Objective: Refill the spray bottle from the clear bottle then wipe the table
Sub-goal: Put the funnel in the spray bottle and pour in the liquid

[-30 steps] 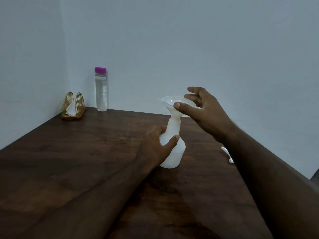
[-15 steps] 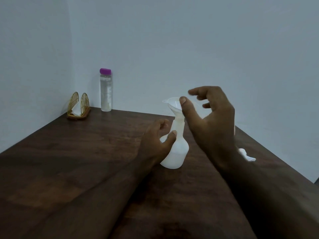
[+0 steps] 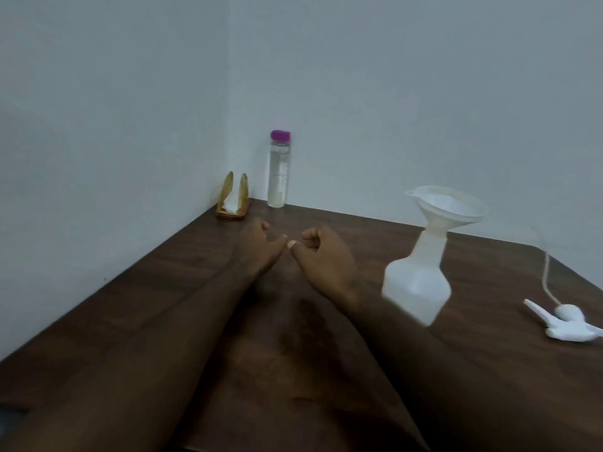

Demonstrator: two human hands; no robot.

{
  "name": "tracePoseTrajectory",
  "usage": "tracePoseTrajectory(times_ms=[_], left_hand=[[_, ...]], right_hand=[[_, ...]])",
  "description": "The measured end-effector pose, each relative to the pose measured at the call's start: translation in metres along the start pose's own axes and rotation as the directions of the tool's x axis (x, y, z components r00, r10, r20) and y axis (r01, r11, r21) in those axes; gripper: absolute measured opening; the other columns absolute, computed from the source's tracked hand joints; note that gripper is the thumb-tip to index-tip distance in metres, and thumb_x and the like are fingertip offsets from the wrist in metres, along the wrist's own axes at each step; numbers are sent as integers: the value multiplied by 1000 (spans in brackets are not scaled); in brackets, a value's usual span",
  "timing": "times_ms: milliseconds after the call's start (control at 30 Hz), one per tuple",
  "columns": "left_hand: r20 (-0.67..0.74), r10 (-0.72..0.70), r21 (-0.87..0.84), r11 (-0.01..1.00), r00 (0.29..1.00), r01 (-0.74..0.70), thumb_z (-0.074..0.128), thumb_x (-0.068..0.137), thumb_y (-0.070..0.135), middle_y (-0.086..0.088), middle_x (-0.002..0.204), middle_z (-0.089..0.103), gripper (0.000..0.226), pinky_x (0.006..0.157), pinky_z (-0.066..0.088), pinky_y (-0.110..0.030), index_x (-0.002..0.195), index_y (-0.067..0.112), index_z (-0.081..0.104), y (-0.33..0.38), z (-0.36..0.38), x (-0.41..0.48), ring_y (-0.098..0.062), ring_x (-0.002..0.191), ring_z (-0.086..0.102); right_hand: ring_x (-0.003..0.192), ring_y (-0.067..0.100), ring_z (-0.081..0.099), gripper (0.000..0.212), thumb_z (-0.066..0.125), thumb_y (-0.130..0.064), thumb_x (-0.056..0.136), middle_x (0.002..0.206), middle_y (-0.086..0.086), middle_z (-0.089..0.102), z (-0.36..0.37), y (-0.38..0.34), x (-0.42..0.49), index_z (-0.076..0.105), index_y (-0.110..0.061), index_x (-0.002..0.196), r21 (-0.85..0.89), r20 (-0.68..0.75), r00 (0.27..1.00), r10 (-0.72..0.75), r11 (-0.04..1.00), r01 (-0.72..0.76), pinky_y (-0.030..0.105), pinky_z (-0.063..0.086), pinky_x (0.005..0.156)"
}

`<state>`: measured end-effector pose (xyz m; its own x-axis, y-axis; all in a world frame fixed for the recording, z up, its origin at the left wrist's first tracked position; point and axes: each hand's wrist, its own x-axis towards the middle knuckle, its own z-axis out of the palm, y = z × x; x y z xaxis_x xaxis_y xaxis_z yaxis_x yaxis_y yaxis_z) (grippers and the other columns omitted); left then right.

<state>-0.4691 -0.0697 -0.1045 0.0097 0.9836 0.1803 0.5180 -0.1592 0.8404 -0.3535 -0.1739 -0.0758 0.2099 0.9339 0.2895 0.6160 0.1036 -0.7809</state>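
- Head view: the dark brown wooden table (image 3: 137, 321) fills the lower frame and meets pale grey walls in a corner at the back.
- The left hand (image 3: 257, 249) and right hand (image 3: 326, 259) reach forward side by side over the middle of the table, thumbs nearly touching. The fingers of both are loosely curled and hold nothing.
- The white translucent plastic spray bottle (image 3: 416, 285), its head removed, stands on the table just right of the right hand, apart from it. It looks tilted in this wide-angle view.
- A white plastic funnel (image 3: 447, 207) sits in the spray bottle's neck.
- The white spray head with its thin dip tube (image 3: 567, 324) lies on the table near the right edge.
- The tall clear bottle with a purple cap (image 3: 279, 171) stands upright in the far corner against the wall, well apart from both hands.
- A gold wire napkin holder with white napkins (image 3: 233, 200) sits just left of the clear bottle.
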Motion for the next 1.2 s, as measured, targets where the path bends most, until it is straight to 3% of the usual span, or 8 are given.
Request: tracePoseTrajectory(times_ms=[67,167,367,533,667,967,1200], left_hand=[[-44,-27,-8,1000,999,27,70,79,49,-9,118,58,64,86,46,-34,127,15,46,-19,-11,7,-22,104,57],[21,-74,-60,995,997,75,66,73,64,-10,121,59,82,86,48,-36,134,16,38,-27,-22,24,-26,104,61],[-11,-18,-98,995,1000,17,65,83,48,-15,122,59,69,78,40,-30,134,12,37,-38,-10,68,-28,109,58],[-2,11,-56,998,1000,-12,72,80,46,-14,135,50,84,101,41,-37,143,10,30,-43,1,85,-27,123,50],[-29,79,-84,993,996,-81,74,76,49,-13,135,50,90,101,44,-42,144,12,28,-50,2,86,-26,122,51],[-39,93,-146,985,995,-97,73,78,45,-13,133,52,83,98,46,-37,143,15,30,-53,4,90,-26,120,52],[-19,76,-150,986,997,-78,72,79,40,-14,129,55,80,95,47,-36,142,15,31,-53,3,91,-26,117,54]], right_hand=[[106,16,57,42,64,-42,88,112,-1,60,20,1,27,56,-16,120,0,11,999,50,999,-50,26,45,83],[107,17,55,48,64,-43,88,117,2,59,45,0,68,52,-14,124,-6,58,993,101,995,-101,30,46,84],[103,23,58,48,67,-39,84,106,8,59,94,10,160,51,-6,115,6,26,993,115,993,-115,34,49,82],[127,33,49,75,70,-38,86,138,17,49,111,17,226,34,0,139,-35,-37,986,165,986,-166,38,46,98],[129,34,49,83,76,-37,81,140,20,47,121,18,264,32,3,138,42,-129,977,168,986,-164,42,47,101],[130,34,49,76,75,-37,83,139,19,49,137,16,322,34,2,134,-84,-229,971,73,992,-94,38,42,103],[122,34,55,63,71,-38,87,130,18,57,125,22,324,48,2,129,-223,-171,985,3,974,-41,43,47,101]])
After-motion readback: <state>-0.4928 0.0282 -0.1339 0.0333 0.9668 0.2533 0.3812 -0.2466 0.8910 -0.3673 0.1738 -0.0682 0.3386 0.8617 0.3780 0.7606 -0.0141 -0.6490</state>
